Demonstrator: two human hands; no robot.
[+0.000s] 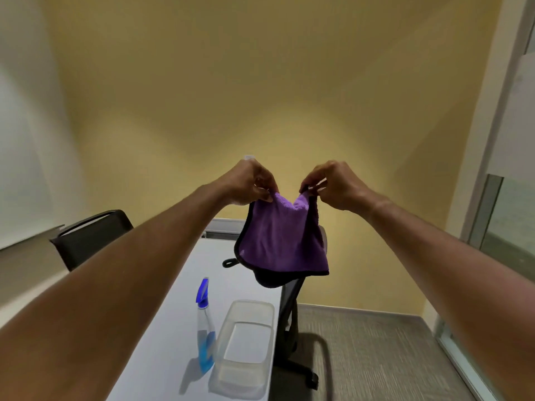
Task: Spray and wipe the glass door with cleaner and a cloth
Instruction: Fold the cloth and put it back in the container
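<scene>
- The person's left hand and right hand are raised in front of a yellow wall, each pinching one top corner of a purple microfibre cloth between thumb and curled fingers.
- The cloth hangs folded below the hands, with dark edging and a small black loop at its lower left corner; its back layer shows only as a dark flap at the bottom.
- The cloth hides part of a chair at the right edge of the white table; only the chair's back and a wheeled foot show.
- A spray bottle with a blue trigger head and blue liquid low inside stands on the table, just beside a clear plastic tub to its right.
- Another dark chair stands at the far left of the table, partly covered by the left forearm.
- The glass door is cut off at the right edge of the view; only a frame strip and a pane are visible, blurred.
- Grey carpet lies open between the table and the glass.
</scene>
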